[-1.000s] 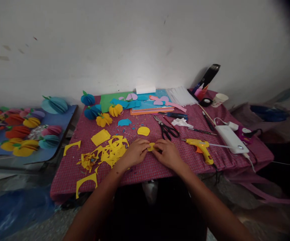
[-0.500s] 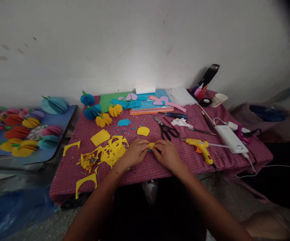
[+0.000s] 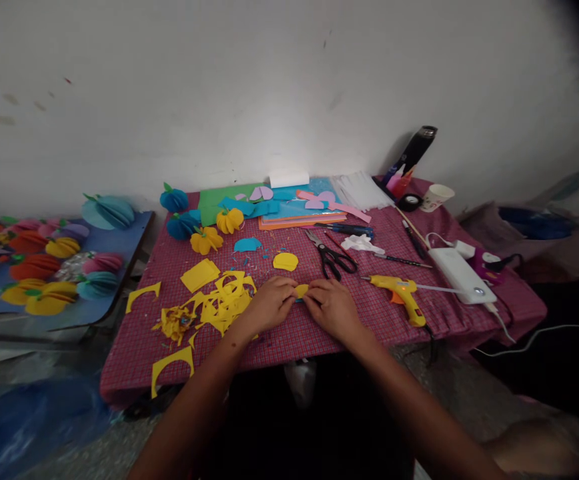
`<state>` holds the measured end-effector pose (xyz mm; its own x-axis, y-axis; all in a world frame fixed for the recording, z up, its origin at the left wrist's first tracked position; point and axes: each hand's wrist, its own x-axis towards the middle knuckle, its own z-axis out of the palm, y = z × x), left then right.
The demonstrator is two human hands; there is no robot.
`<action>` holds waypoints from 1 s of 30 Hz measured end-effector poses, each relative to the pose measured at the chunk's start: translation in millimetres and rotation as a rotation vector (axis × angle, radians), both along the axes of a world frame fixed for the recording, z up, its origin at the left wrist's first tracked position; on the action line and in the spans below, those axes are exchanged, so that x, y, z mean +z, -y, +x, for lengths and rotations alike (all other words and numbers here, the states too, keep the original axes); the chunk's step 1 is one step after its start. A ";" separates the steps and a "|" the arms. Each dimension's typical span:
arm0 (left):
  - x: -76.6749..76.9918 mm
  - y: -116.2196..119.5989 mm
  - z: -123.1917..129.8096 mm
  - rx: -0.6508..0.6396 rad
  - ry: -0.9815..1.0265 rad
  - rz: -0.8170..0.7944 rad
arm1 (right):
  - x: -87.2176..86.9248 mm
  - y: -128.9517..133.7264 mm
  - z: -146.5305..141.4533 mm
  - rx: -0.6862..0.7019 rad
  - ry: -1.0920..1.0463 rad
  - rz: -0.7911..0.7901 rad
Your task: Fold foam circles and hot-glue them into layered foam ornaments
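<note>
Between my two hands is a small yellow paper piece (image 3: 301, 291), with a sliver of blue showing at its lower edge. My left hand (image 3: 273, 303) closes its fingers on the piece's left end. On the right end, the fingers of my right hand (image 3: 333, 307) are bent and pressed together. Just beyond them lies a rounded yellow paper cutout (image 3: 285, 261). A similar blue cutout (image 3: 247, 245) is farther back. Yellow paper scraps (image 3: 224, 303) spread left of my left hand, by a stack of yellow paper (image 3: 200, 275). Black-handled scissors (image 3: 334, 259) lie beyond my right hand.
A yellow glue gun (image 3: 398, 293) lies to the right, near a white power strip (image 3: 462, 275). Coloured paper sheets (image 3: 299, 219) are at the back. Paper pumpkins (image 3: 206, 239) stand on the checked cloth; more fill a blue table (image 3: 139, 230) at left. A paper cup (image 3: 437, 197) stands back right.
Both hands keep nearly the same place and grip on the yellow piece. The view has shifted very slightly; nothing on the table has visibly moved.
</note>
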<state>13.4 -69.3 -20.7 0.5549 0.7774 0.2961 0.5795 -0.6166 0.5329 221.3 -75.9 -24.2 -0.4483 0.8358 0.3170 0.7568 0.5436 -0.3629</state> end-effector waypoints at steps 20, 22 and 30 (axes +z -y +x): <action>26.5 -32.1 24.3 -0.108 -0.560 -0.023 | 20.5 18.9 12.2 0.091 0.267 0.010; 28.6 -34.7 26.2 -0.087 -0.542 -0.049 | 19.6 19.4 12.3 0.090 0.280 0.018; 28.6 -35.8 22.8 -0.051 -0.430 -0.091 | 15.3 21.2 14.7 0.081 0.271 0.028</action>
